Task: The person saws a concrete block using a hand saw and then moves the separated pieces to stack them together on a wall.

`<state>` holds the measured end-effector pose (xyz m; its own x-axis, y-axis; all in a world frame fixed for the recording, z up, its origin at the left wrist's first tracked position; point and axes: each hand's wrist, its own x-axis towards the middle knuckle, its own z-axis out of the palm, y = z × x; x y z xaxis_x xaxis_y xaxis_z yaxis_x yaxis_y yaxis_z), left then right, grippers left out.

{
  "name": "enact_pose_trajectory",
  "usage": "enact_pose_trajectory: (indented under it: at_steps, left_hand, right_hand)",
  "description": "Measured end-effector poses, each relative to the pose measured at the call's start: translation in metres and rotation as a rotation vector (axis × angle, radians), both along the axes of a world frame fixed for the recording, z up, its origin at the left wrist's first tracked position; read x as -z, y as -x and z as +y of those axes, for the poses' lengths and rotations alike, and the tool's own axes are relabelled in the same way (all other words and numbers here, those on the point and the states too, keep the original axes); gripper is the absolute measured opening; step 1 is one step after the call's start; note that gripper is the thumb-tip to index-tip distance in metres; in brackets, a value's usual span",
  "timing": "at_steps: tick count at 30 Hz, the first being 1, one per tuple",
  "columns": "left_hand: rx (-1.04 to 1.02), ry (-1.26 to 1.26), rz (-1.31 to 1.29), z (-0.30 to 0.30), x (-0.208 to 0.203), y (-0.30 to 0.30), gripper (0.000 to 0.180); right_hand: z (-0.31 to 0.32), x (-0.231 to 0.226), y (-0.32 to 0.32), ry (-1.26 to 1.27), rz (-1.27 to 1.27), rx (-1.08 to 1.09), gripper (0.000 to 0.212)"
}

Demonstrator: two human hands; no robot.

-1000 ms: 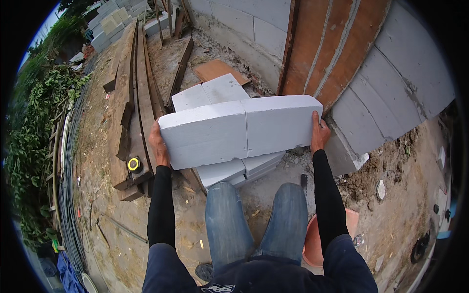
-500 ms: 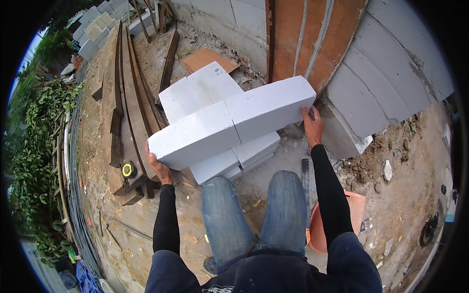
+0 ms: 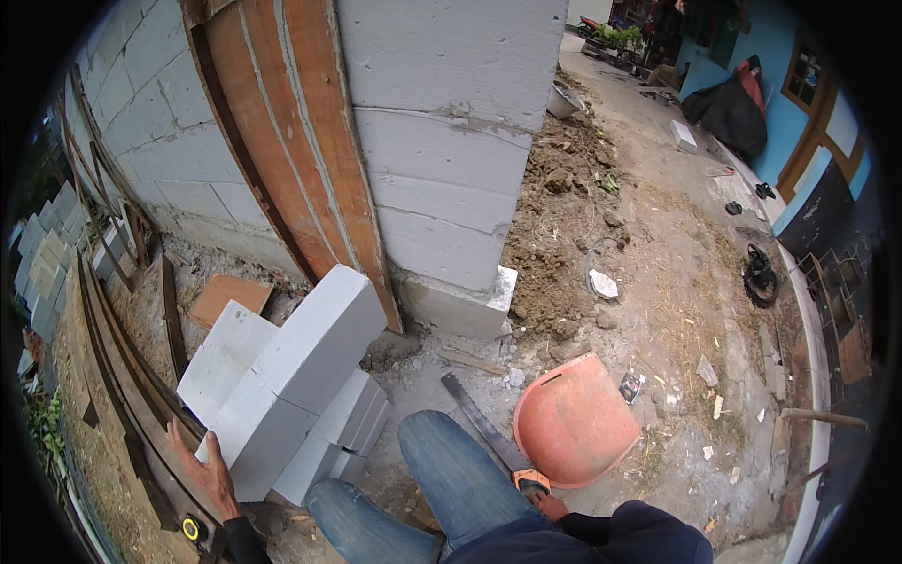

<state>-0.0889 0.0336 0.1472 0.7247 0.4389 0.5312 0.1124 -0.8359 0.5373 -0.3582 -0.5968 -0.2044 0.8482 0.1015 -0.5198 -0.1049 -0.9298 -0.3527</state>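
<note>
Now left hand (image 3: 209, 470) fingers spread flat against white block (image 3: 291, 376); right hand (image 3: 550, 506) grips saw (image 3: 484, 428) handle beside overturned orange bucket (image 3: 575, 421).

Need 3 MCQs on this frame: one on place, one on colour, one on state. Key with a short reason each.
1. Where does the saw lie?
A. Between the knee and the bucket
B. On top of the block
C. Against the planks

2. What colour is the bucket?
A. Blue
B. Orange
C. Grey

3. What is the left hand doing?
A. Hanging free
B. Holding a tape measure
C. Pressing on the end of the block

Key: 1 A, the blade runs on the ground beside the bucket, the right hand at its handle. 2 B, its shell is orange. 3 C, the palm lies flat on the block's near end.
</note>
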Motion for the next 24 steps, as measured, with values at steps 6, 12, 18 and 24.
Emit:
enact_pose_trajectory:
  at_steps: [6, 12, 18, 24]
  left_hand:
    - [0.24, -0.192, 0.435, -0.072, 0.019, -0.108, 0.129]
    - [0.209, -0.189, 0.551, -0.08, 0.025, -0.106, 0.143]
    - [0.23, -0.297, 0.506, -0.071, 0.04, -0.11, 0.132]
    - [0.214, -0.277, 0.504, -0.065, 0.036, -0.105, 0.128]
  right_hand:
    - [0.005, 0.053, -0.01, 0.273, -0.237, -0.008, 0.026]
    - [-0.007, 0.058, -0.016, 0.298, 0.095, -0.011, 0.026]
    - [-0.012, -0.046, -0.049, -0.091, -0.168, 0.034, 0.022]
    - [0.002, -0.212, -0.066, -0.41, -0.317, 0.548, 0.013]
